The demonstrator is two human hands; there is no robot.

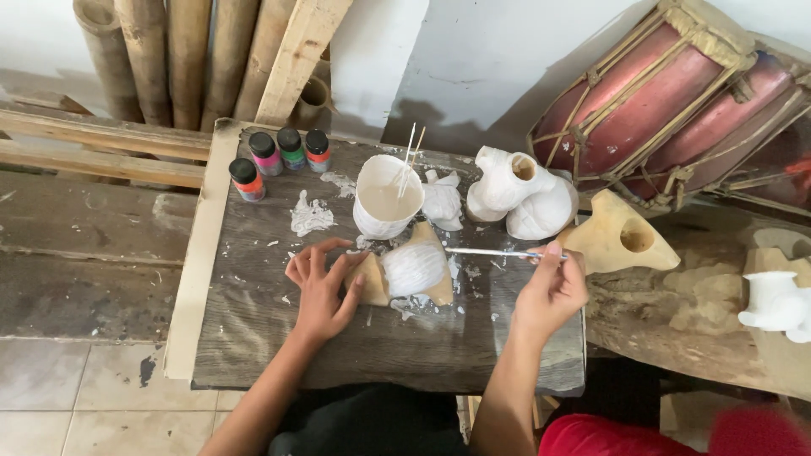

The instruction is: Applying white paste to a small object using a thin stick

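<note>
My left hand (322, 289) steadies a small carved wooden figure (411, 270) lying on a dark wooden board (270, 338); the figure's middle is coated white and its ends are bare wood. My right hand (551, 291) pinches a thin paintbrush (490, 252) whose tip points left toward the figure. Just behind the figure stands a white cup of pale paint (388, 198) with thin sticks in it.
Several small paint bottles (279, 156) stand at the board's back left. A white-painted carving (519, 192) and an unpainted wooden piece (621, 239) sit to the right. Red drums (676, 101) lean at back right, bamboo poles (169, 59) at back left.
</note>
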